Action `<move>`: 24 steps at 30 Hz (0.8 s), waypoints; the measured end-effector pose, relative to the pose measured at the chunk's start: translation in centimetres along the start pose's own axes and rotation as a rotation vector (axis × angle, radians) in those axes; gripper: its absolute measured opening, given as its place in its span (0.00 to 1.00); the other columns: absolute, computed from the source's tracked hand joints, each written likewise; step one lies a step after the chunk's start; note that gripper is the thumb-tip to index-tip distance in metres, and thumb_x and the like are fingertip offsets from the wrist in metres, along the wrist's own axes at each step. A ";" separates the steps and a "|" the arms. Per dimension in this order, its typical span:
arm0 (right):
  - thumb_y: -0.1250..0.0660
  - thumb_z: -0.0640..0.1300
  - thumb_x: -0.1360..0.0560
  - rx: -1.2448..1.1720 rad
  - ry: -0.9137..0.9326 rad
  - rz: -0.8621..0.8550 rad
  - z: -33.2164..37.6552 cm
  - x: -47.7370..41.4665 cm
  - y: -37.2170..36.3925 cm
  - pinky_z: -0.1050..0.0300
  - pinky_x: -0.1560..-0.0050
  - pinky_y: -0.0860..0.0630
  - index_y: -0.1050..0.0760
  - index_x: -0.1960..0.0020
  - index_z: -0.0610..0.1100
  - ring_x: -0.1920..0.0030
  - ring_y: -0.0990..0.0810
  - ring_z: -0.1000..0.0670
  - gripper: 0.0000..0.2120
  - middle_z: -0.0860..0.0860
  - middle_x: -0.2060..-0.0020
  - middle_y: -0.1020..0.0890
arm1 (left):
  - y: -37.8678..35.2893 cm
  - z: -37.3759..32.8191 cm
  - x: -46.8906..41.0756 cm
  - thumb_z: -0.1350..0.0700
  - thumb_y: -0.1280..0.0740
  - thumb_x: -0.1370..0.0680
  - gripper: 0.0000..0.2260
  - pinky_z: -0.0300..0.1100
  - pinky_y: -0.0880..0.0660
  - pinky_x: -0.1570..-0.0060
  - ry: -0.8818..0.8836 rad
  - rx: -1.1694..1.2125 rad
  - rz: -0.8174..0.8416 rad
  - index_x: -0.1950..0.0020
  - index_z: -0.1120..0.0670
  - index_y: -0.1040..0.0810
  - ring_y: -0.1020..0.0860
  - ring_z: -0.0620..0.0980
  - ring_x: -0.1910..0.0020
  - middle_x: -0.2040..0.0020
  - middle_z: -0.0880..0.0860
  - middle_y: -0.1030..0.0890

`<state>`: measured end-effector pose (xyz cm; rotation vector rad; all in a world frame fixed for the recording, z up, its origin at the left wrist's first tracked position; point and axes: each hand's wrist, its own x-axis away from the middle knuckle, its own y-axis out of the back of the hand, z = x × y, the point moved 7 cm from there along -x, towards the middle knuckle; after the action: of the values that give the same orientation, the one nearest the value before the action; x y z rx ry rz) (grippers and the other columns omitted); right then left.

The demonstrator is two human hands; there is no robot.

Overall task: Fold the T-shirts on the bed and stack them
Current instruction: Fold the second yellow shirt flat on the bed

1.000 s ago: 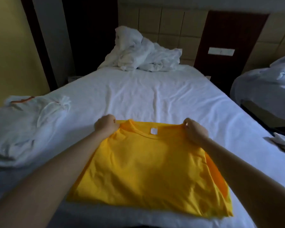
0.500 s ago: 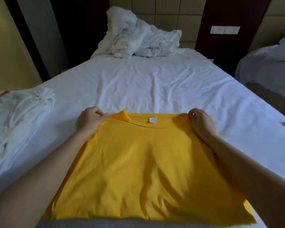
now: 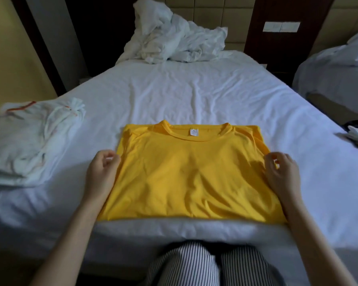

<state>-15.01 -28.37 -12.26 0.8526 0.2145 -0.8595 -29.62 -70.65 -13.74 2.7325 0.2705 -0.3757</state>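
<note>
A: So, where does it all stand?

B: The bed point(image 3: 194, 96) fills most of the view. On its near end lies the shirt point(image 3: 190, 182). It is yellow and flat, its sides look folded under, and its lower edge reaches the bed's near edge.

A: And the stack?

B: A white pile point(image 3: 29, 141) sits to the left, well apart from the shirt. I judge that's where the shirt goes.

A: The hands?

B: The left hand point(image 3: 102, 174) is at the shirt's left edge and the right hand point(image 3: 282, 174) at its right edge, both about halfway down. Both have curled fingers with the tips at the cloth. Whether they pinch it or only touch it, I cannot tell.

A: Anything smaller?

B: The collar point(image 3: 165, 127) lies at the far end, with a white label point(image 3: 194, 132) centred inside it.

A: What could go wrong?

B: A cross fold probably comes next. If a hand catches only the top layer, the side tucked beneath could slide out and spoil the rectangle. If the hands lift unevenly, the fold would come out skewed. The lower edge could also slip off the bed. A loose hold on the way to the pile would let the shirt fall open.
</note>
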 end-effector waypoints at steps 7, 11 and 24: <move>0.45 0.57 0.27 -0.090 0.124 0.023 0.0 9.0 4.4 0.58 0.47 0.36 0.20 0.59 0.37 0.48 0.27 0.46 0.26 0.43 0.53 0.19 | 3.5 0.4 8.1 0.51 0.37 0.27 0.14 0.41 0.34 0.46 -0.145 -0.127 0.047 0.58 0.62 0.23 0.27 0.50 0.48 0.48 0.54 0.27; 0.38 0.59 0.30 -0.169 0.173 0.100 -0.2 10.1 4.9 0.58 0.42 0.34 0.20 0.60 0.48 0.47 0.26 0.57 0.16 0.54 0.55 0.20 | 3.8 0.4 8.9 0.41 0.36 0.31 0.26 0.45 0.31 0.43 -0.202 -0.221 0.147 0.55 0.66 0.19 0.27 0.52 0.47 0.48 0.54 0.26; 0.37 0.65 0.39 -0.093 -0.200 0.353 -3.3 9.0 6.2 0.41 0.49 0.33 0.25 0.59 0.57 0.61 0.24 0.47 0.15 0.56 0.72 0.22 | 6.7 2.7 6.9 0.35 0.37 0.36 0.20 0.45 0.38 0.65 -0.074 -0.144 0.239 0.68 0.52 0.27 0.33 0.47 0.71 0.74 0.45 0.34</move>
<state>-4.07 -28.94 -15.29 0.6854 -0.0709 -0.5926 -22.16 -76.87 -15.97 2.5655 -0.0483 -0.3739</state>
